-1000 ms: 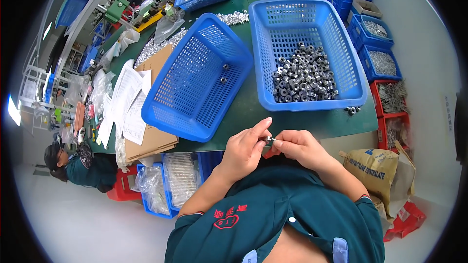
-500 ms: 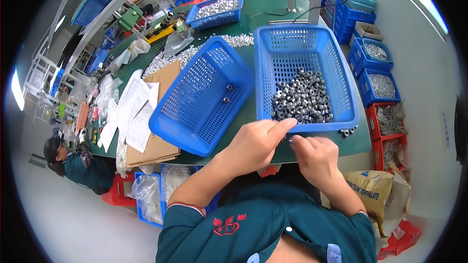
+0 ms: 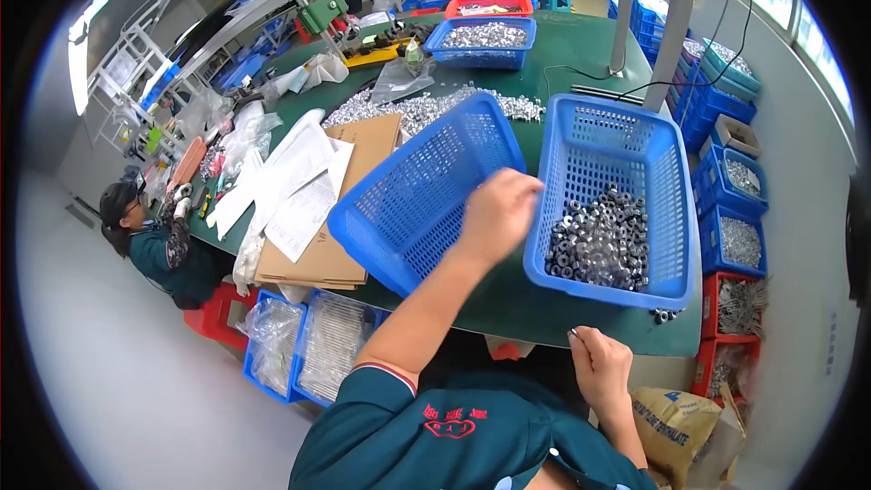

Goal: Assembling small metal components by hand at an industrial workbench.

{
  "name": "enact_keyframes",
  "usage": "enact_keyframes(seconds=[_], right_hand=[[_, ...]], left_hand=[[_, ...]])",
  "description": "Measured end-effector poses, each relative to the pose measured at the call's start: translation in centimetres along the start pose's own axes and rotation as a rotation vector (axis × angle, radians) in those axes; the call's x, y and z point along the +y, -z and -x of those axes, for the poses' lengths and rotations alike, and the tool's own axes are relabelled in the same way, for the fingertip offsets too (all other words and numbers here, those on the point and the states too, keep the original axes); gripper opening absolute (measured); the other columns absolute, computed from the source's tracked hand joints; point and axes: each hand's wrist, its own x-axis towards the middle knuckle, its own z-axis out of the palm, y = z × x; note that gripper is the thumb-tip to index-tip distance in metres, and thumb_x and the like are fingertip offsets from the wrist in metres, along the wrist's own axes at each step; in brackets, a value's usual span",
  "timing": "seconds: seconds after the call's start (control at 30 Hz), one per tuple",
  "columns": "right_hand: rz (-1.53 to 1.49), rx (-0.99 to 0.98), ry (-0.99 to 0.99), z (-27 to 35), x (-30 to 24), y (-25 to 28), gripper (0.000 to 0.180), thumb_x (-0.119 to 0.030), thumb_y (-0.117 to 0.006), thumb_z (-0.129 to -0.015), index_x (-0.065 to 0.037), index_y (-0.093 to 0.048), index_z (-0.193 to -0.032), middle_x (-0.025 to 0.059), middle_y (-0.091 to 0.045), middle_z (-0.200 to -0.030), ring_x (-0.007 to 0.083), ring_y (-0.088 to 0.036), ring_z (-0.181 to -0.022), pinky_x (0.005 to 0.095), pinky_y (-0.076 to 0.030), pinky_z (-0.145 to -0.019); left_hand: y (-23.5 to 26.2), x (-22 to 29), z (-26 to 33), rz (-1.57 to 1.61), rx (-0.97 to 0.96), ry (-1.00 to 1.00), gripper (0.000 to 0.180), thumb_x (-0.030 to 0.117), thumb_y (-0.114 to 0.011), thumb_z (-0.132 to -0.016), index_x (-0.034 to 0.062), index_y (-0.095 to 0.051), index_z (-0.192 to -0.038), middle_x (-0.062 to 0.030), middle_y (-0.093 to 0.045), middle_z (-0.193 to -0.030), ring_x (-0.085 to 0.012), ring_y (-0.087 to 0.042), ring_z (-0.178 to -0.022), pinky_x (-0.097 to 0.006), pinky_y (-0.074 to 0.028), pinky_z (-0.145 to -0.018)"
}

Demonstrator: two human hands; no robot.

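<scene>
My left hand, slightly blurred, is over the right side of the tilted left blue basket, close to the right basket's wall. Its fingers are curled together; anything inside them is hidden. My right hand is low, in front of the table edge. Thumb and finger pinch something small, of which a dark, shiny metal tip shows. Small ring-shaped metal parts with holes through them lie heaped in the right blue basket. Part of the left basket's inside is hidden by my hand and forearm.
Loose silvery parts are spread behind the baskets on the green table. Papers and cardboard lie at left. A metal post rises behind. Stacked bins stand right; a co-worker sits far left.
My left hand has gone from the right basket's near rim up and left, over the left basket. My right hand has separated from it and dropped lower. The view has shifted.
</scene>
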Motion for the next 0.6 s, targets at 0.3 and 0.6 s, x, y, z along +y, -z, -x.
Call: enact_keyframes(seconds=[0.3,0.6], right_hand=[[-0.070,-0.063,0.029,-0.1,-0.1,-1.4,0.006,-0.008,-0.068,-0.084,-0.004,-0.063,-0.085,0.0125,-0.064,-0.068,0.0310,-0.064,-0.060,0.0370,-0.050,-0.054],[-0.080,-0.093,0.013,0.2,-0.6,-1.5,0.006,-0.009,-0.067,-0.084,-0.004,-0.063,-0.085,0.0122,-0.065,-0.069,0.0303,-0.065,-0.060,0.0374,-0.050,-0.055]], left_hand=[[2.3,-12.6,2.6,-0.282,-0.328,0.487,0.020,0.010,-0.070,-0.077,0.0037,-0.074,-0.095,-0.0187,-0.070,-0.094,-0.0339,-0.067,-0.091,-0.041,-0.052,-0.084],[3.2,-10.9,4.2,-0.238,-0.334,0.449,0.021,-0.001,-0.069,-0.076,0.0043,-0.068,-0.096,-0.0169,-0.067,-0.094,-0.0341,-0.064,-0.090,-0.041,-0.051,-0.082]])
